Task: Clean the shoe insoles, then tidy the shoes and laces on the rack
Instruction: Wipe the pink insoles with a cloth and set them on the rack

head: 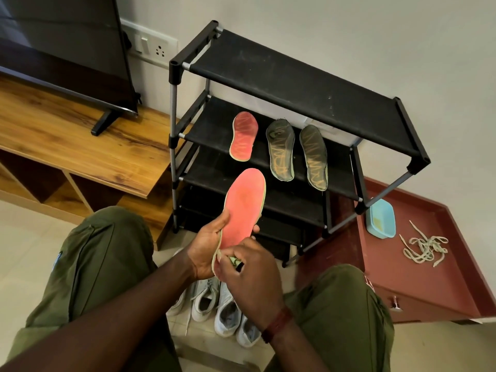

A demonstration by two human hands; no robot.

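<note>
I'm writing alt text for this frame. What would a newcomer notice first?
First, the coral insole held up at centre by the left hand, while the right hand pinches a small green item at its heel. Behind it, a second coral insole and two dark insoles lie on a shelf of the black rack. A tangle of pale laces lies on the maroon surface at right.

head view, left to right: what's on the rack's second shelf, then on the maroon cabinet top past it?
Pink insole on the shelf → dark insole → second dark insole → blue tub → laces. Left out: the held pink insole, in the left hand, overlapping the first.
</note>
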